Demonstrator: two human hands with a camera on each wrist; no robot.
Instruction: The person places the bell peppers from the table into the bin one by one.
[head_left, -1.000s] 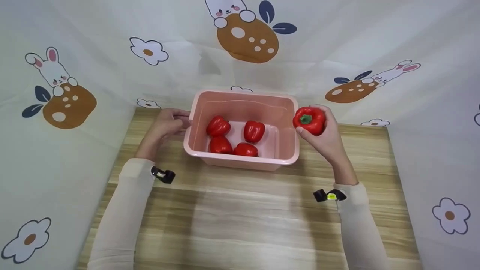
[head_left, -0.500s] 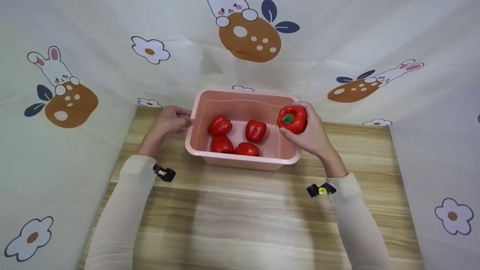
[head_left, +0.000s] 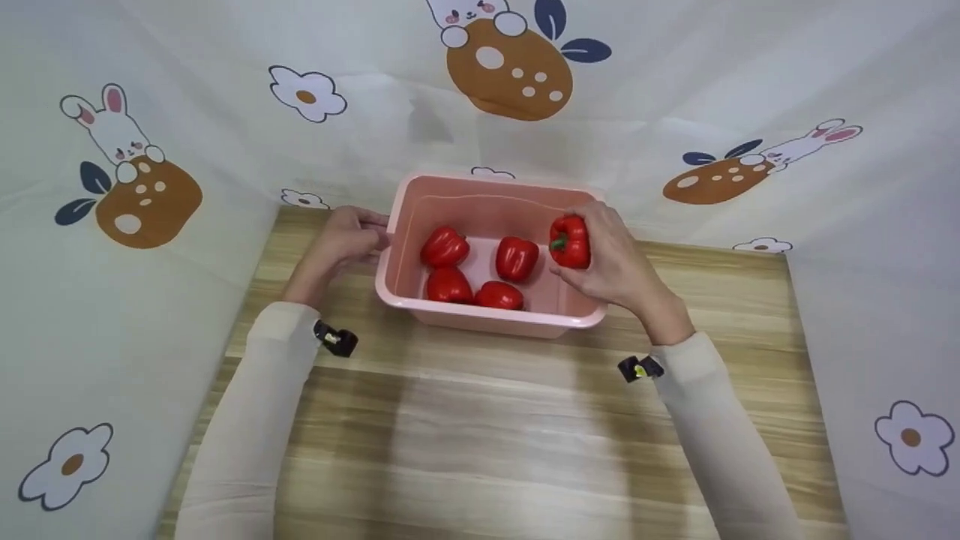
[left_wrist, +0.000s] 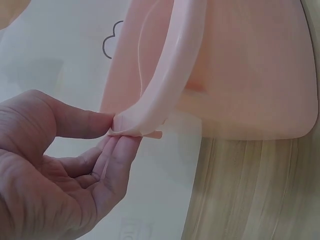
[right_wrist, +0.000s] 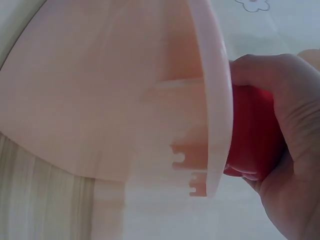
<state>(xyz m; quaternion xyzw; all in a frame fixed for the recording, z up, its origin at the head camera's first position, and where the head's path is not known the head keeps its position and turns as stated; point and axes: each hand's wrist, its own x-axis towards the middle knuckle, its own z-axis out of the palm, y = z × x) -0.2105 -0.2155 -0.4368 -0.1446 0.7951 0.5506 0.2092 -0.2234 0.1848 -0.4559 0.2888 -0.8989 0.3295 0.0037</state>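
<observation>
A pink plastic bin (head_left: pixel 491 313) stands on the wooden surface. Several red bell peppers lie inside it, among them one pepper (head_left: pixel 517 259) near the middle and another pepper (head_left: pixel 445 247) toward the left wall. My left hand (head_left: pixel 346 241) pinches the bin's left rim; in the left wrist view the thumb is on top of the rim (left_wrist: pixel 165 85) and fingers are beneath. Over the bin's right end, my right hand (head_left: pixel 611 255) grips a red bell pepper (head_left: pixel 570 242) with its green stem facing left. In the right wrist view the rim partly hides this pepper (right_wrist: pixel 254 132).
Behind the bin and at both sides hangs a pale cloth (head_left: pixel 360 150) printed with rabbits and flowers. The wood-grain table top (head_left: pixel 495 427) extends in front of the bin. A small black camera (head_left: pixel 336 339) is strapped on the left sleeve, another black camera (head_left: pixel 640 368) on the right.
My right hand has carried its bell pepper leftward, from beside the right rim to over the bin's inside, and the pepper has turned. The left hand keeps its pinch on the rim.
</observation>
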